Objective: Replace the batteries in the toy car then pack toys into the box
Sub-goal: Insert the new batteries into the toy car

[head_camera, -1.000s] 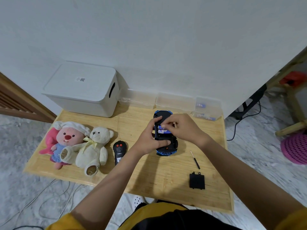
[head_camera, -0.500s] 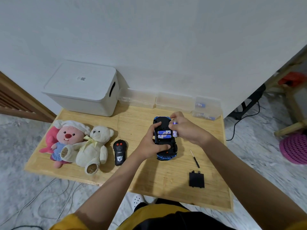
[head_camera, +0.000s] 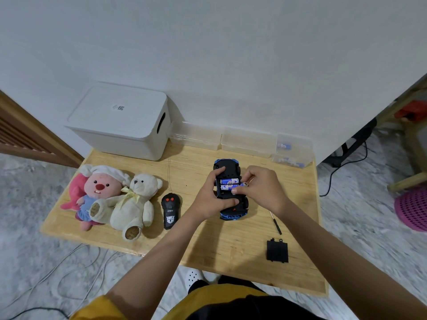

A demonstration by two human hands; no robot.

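The blue toy car [head_camera: 233,213] lies upside down on the wooden table [head_camera: 231,245], its battery bay open. Two blue-and-white batteries [head_camera: 228,182] lie side by side in the bay. My left hand [head_camera: 211,199] grips the car's left side, thumb on the far end. My right hand [head_camera: 261,190] pinches the right end of the nearer battery at the bay's edge. The black battery cover [head_camera: 277,251] lies near the table's front right, and a small screwdriver [head_camera: 275,222] lies behind it. The white lidded box [head_camera: 120,123] stands shut at the back left.
A pink plush [head_camera: 97,192] and a cream teddy bear [head_camera: 132,204] lie at the left, with a black remote control [head_camera: 170,211] beside them. Clear plastic cases [head_camera: 245,142] line the wall; the right one [head_camera: 292,147] holds batteries. A pink basket [head_camera: 412,210] sits on the floor.
My right hand lifted away from the bay holding a battery, then came back down to the bay's right edge. The bay now shows two batteries.
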